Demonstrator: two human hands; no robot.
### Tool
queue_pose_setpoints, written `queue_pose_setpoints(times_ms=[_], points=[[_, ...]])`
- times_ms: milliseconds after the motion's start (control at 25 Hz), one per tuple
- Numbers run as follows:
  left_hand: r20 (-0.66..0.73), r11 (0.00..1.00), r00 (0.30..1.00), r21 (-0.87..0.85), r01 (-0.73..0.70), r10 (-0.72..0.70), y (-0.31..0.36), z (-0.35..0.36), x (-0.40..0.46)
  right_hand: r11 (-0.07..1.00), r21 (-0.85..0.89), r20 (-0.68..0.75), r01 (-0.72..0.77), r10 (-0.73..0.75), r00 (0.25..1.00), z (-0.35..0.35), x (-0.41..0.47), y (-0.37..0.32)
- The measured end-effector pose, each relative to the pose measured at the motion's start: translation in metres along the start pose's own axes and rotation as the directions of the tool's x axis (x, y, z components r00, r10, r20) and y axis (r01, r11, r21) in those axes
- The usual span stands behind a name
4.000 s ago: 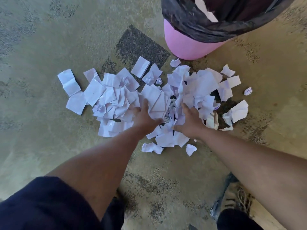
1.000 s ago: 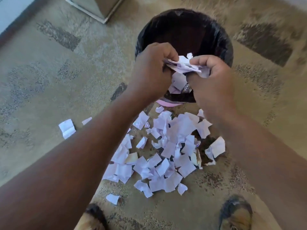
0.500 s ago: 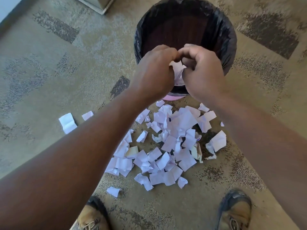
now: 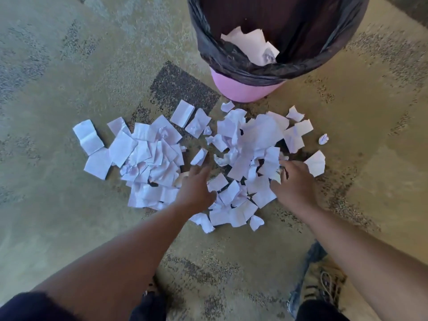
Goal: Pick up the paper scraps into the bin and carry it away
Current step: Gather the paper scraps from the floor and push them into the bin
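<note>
1. Mottled tan carpet (image 4: 69, 66) with dark speckled patches covers the floor, and a pink bin (image 4: 245, 89) lined with a black bag (image 4: 231, 59) stands at the far edge of the mess, a few torn sheets already inside it.
2. Paper scraps (image 4: 148, 156) lie on the carpet just in front of the bin, most of them overlapping, with a few strays at the edges and one crumpled ball (image 4: 323, 138) off to the right.
3. Left hand (image 4: 196, 188) rests flat on the middle of the pile, fingers spread and holding nothing.
4. Right hand (image 4: 294, 181) is at the right side of the pile, fingers curled into the loose sheets; it seems to be gathering a bunch, though I cannot tell if it has truly closed on one.
5. To do this scoop well, I would sweep both hands inward along the carpet, press the scraps together between the palms, and lift only once the bundle is squeezed tight, so little flutters off on the way to the bin.
6. As a whole the pile runs long from left to right across the person's front, its middle facing the bin; single scraps point every way.
</note>
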State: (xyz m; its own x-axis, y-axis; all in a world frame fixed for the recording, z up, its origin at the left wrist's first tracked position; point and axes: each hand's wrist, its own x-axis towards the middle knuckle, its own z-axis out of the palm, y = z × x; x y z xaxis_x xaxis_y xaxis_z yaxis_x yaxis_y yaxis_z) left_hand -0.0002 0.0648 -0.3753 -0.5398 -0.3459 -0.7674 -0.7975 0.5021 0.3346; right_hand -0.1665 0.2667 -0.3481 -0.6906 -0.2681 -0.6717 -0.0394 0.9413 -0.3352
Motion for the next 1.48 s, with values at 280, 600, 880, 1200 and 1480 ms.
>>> queue_pose_setpoints(times_ms=[280,600,880,1200,1480], points=[[0.103,0.942,0.973,-0.251,0.225,-0.205,0.005,0.053,-0.002,0.994,0.049,0.237,-0.095,0.081,0.968,0.042,0.007,0.001],[0.149,0.829,0.980,-0.525,0.195,-0.136,0.018,0.063,-0.014,0.820,0.506,0.450,-0.267,0.013,0.893,0.086,-0.024,-0.024],[0.052,0.788,0.998,-0.613,0.058,-0.033,0.018,0.047,-0.034,0.663,0.676,0.455,-0.323,-0.030,0.890,0.082,-0.045,-0.040],[-0.448,0.807,0.875,-0.440,-0.394,0.183,0.053,-0.014,-0.078,0.506,0.855,0.014,0.115,-0.245,0.969,0.037,-0.081,-0.087],[-0.709,0.730,0.594,-0.165,-0.663,0.380,0.101,-0.097,-0.095,0.290,0.840,-0.347,0.459,-0.362,0.865,-0.038,-0.106,-0.151]])
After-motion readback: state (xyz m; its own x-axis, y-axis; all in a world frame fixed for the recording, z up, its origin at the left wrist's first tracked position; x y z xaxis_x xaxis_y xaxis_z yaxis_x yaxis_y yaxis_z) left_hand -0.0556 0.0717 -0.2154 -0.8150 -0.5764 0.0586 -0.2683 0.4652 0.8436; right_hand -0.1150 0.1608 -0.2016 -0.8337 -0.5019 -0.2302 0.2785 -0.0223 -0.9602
